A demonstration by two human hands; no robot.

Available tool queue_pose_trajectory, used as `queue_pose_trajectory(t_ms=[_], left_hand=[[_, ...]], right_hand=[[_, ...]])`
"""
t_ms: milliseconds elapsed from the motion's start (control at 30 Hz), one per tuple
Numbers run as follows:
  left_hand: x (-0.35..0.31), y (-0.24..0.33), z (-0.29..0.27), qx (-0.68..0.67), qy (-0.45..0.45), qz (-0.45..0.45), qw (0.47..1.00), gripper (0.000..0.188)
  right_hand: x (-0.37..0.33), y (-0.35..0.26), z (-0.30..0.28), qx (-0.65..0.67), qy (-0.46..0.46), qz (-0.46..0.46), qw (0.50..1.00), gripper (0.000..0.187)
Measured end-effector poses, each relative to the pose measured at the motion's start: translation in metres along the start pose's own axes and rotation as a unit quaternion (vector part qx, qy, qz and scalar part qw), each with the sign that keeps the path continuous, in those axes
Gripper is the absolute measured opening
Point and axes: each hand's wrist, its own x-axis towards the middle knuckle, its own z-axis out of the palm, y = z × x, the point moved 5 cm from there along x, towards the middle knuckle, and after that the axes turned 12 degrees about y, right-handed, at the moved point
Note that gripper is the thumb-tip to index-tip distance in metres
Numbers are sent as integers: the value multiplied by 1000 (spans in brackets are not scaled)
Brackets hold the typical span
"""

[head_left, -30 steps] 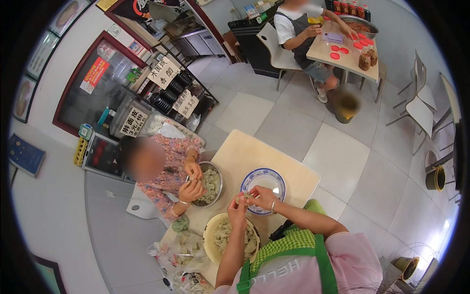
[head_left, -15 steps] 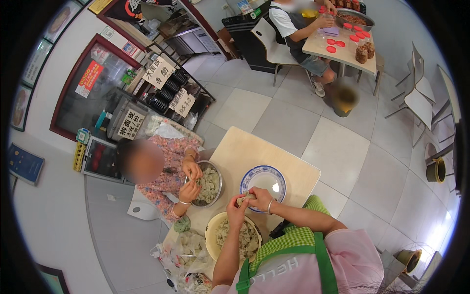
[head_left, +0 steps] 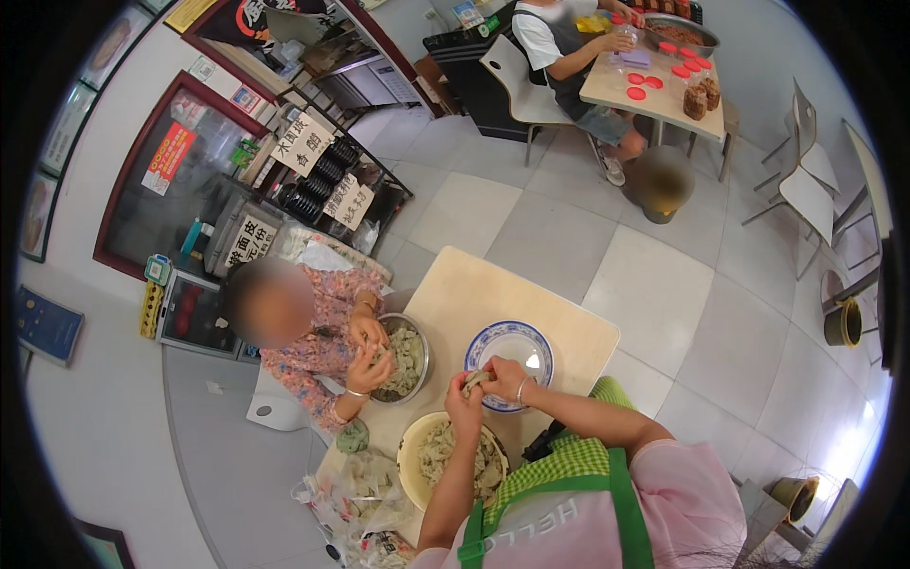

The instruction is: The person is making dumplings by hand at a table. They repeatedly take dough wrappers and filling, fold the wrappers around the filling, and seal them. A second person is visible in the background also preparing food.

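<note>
Both my hands meet over the near left rim of a white bowl with a blue patterned rim [head_left: 482, 343]. Between them is a small pale grey-green piece [head_left: 476, 379], too small to name by kind. My left hand [head_left: 464, 403] pinches it from the left, and my right hand [head_left: 504, 377] grips its other side. Just below lies a cream-coloured basin [head_left: 410, 465], filled with similar pale grey-green pieces [head_left: 445, 455] and partly hidden by my left forearm. The blue-rimmed bowl looks to hold only a shiny clear surface.
Across the table [head_left: 559, 318], a co-worker in a floral top [head_left: 318, 375] handles a piece over a metal bowl [head_left: 424, 365]. Plastic bags [head_left: 365, 488] and a green bundle [head_left: 352, 436] lie at the table's left. Another person sits at a far table [head_left: 654, 100] with red-lidded jars.
My fingers have shifted slightly on the piece, which shows more between them. The co-worker's lower hand has turned and risen a little over the metal bowl. The view has tilted slightly.
</note>
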Motion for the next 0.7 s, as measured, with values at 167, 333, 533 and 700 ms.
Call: queue_pose_trajectory(t_ms=[167, 333, 533, 700], left_hand=[[6, -15, -2, -38, 24, -70, 997, 21], [4, -23, 3, -178, 47, -194, 964, 15], [0, -37, 8, -342, 45, -294, 891, 18], [-3, -43, 10, -390, -41, -375, 840, 22]], right_hand=[[-1, -1, 7, 66, 16, -12, 998, 30], [-4, 2, 10, 115, 57, 2, 992, 23], [-8, 21, 28, 434, -60, 245, 865, 15], [-14, 18, 25, 529, -86, 365, 762, 17]])
